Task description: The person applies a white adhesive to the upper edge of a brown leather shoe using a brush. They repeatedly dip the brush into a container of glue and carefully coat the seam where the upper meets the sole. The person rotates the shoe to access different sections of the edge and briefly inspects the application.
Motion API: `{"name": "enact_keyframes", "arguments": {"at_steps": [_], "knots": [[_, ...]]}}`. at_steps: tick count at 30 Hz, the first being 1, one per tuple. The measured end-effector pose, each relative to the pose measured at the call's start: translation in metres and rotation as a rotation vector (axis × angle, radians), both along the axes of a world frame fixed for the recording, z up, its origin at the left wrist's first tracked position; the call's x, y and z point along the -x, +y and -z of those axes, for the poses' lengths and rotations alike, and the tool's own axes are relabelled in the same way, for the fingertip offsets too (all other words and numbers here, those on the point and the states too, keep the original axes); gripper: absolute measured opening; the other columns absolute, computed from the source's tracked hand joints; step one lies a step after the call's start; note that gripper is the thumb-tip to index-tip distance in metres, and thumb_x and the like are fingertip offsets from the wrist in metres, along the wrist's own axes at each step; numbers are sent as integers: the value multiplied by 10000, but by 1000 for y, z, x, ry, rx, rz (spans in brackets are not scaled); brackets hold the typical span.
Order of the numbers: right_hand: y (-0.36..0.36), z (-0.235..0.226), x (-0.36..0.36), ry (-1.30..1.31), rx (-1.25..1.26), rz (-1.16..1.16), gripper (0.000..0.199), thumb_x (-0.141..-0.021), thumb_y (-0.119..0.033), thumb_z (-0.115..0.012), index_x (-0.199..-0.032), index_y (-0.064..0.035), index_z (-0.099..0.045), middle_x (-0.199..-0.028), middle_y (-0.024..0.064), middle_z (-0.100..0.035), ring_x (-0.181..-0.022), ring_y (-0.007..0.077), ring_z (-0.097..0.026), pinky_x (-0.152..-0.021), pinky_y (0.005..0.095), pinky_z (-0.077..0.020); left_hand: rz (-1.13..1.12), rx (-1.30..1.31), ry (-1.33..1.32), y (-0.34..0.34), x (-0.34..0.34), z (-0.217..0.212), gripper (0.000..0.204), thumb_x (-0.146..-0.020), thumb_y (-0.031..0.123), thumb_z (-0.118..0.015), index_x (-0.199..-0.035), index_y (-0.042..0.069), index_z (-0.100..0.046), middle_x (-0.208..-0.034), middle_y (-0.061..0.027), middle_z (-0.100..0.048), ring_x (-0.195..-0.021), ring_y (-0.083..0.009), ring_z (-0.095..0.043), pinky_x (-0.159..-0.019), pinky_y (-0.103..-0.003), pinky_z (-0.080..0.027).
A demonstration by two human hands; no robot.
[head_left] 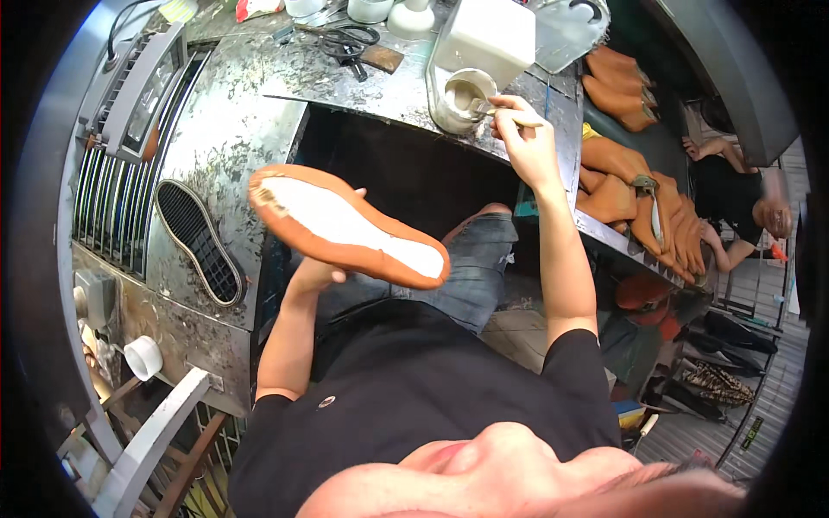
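Note:
In my left hand (pixel 321 269) is an orange-brown shoe upper (pixel 350 226), turned so its underside with a white insole faces up. Most of the fingers are hidden beneath it. My right hand (pixel 523 129) is closed around the handle of a brush (pixel 509 116). The brush's tip reaches into a small round pot (pixel 466 90) holding a pale substance. Left of the shoe upper, a black shoe sole (pixel 199 242) with a light rim lies on the worn metal bench (pixel 203 147), apart from both hands.
Scissors (pixel 345 36) and a small brown block (pixel 382 58) lie at the bench's back. A white box-shaped container (pixel 484 39) stands behind the pot. Orange shoe uppers (pixel 615 160) are piled at the right. A grey lamp-like unit (pixel 142 95) stands left. Another person (pixel 730 194) is at far right.

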State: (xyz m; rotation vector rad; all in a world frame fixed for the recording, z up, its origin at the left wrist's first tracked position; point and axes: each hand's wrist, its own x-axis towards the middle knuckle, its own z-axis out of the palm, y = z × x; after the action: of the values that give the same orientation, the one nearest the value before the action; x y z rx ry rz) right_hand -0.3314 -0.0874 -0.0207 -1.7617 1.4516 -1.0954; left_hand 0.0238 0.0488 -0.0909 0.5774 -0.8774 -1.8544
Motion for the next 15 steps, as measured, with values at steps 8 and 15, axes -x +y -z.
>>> {"name": "enact_keyframes", "arguments": {"at_steps": [8,15], "knots": [[-2,-13,-6,152,22,-12,228,-1030,-119,-613,-1117,52,-736,-1125,84,-744,-861,126,-683,-793,274,-545,-140,-360,101,-6,-9,-37,877,-751,148,-965,-1489,21,-511,-1479,-144,-587,-1342,-262,-593,-1107,-393,-514],[19,-5,-8,266,120,10,192,-1004,-140,-657,-1052,10,-767,-1200,131,-771,-1020,251,-750,-899,356,-562,-648,921,-579,-33,24,-1,778,-807,-40,-855,-1455,63,-436,-1434,-191,-587,-1322,-348,-603,-1108,-466,-510]]}}
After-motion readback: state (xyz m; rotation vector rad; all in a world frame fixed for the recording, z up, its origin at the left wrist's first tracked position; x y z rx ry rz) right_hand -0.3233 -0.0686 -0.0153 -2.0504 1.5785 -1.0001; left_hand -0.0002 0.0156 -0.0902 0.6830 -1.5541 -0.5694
